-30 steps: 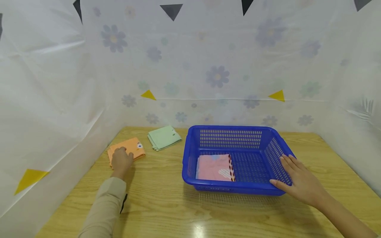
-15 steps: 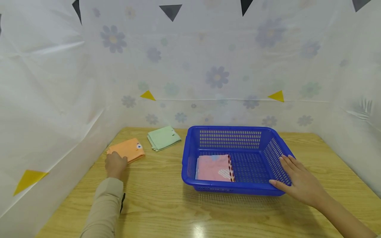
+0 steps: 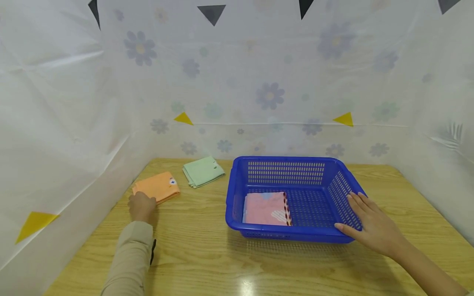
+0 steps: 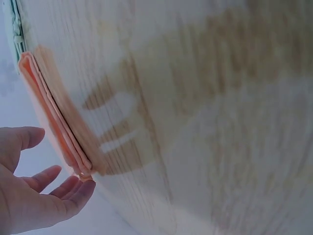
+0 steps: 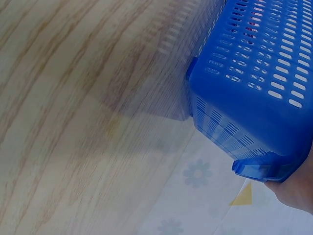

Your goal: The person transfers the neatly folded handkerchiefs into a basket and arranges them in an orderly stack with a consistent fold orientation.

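On the left of the table lies a folded orange cloth (image 3: 157, 187) with a small face print. My left hand (image 3: 142, 206) is at its near left corner; in the left wrist view the hand (image 4: 44, 188) has its thumb apart from loosely bent fingers, with a fingertip at the corner of the orange cloth (image 4: 56, 115). A blue plastic basket (image 3: 296, 232) stands right of centre, holding a folded pink cloth (image 3: 266, 208). My right hand (image 3: 374, 226) rests on its right rim, fingers straight and thumb spread. Most of that hand is hidden in the right wrist view.
A folded light green cloth (image 3: 203, 172) lies behind the orange one, left of the basket. The wooden table (image 3: 207, 263) meets a white flower-printed sheet (image 3: 237, 82) at its back and sides.
My left hand has drawn back from the top of the orange cloth to its near left corner. The right hand and the basket have stayed put.
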`<act>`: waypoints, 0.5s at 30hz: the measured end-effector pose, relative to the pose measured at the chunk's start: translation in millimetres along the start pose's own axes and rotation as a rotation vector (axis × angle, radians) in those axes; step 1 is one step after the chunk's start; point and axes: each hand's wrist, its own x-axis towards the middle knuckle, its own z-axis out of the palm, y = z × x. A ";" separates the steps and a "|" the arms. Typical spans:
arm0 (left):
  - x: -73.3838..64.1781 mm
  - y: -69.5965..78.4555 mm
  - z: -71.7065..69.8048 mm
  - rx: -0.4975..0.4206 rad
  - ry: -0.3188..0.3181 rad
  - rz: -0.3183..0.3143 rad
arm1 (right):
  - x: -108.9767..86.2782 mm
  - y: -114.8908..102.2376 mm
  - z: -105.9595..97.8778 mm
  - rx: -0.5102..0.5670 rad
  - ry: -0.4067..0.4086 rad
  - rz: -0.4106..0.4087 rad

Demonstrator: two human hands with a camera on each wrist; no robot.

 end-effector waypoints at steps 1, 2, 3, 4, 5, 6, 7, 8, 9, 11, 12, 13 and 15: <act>-0.5 -0.2 -0.1 -0.008 0.002 -0.014 | 0.1 -0.2 -0.1 0.000 0.001 -0.001; -0.7 -0.6 -0.2 -0.018 0.003 -0.022 | 0.1 -0.4 -0.3 0.002 0.001 -0.001; -0.9 -1.2 -0.3 -0.027 0.004 -0.031 | 0.3 -0.6 -0.4 0.004 0.001 -0.001; -1.0 -1.6 -0.5 -0.030 0.004 -0.035 | 0.3 -0.8 -0.6 0.006 0.000 -0.001; -1.4 -2.0 -1.1 -0.037 0.002 -0.037 | 0.5 -0.9 -0.8 0.007 -0.001 0.000; -1.5 -2.9 -1.5 -0.047 -0.005 -0.040 | 0.5 -1.0 -0.9 0.008 -0.003 0.001; -1.8 -3.8 -1.8 -0.052 -0.014 -0.045 | 0.5 -1.1 -1.1 0.009 -0.005 0.002; -1.9 -4.5 -2.2 -0.055 -0.022 -0.046 | 0.5 -1.1 -1.1 0.011 -0.005 0.002; -2.2 -4.8 -2.7 -0.054 -0.030 -0.049 | 0.3 -1.0 -1.1 0.011 -0.003 0.001; -2.7 -5.4 -3.2 -0.054 -0.042 -0.050 | 0.0 -1.0 -0.9 0.010 -0.001 0.001; -2.6 -5.8 -3.0 -0.052 -0.046 -0.052 | -0.1 -0.9 -0.9 0.011 -0.001 0.001; -2.8 -5.9 -3.0 -0.046 -0.044 -0.053 | -0.2 -0.8 -0.7 0.011 0.001 0.000; -3.0 -5.9 -3.1 -0.043 -0.039 -0.052 | -0.2 -0.8 -0.6 0.011 -0.002 0.002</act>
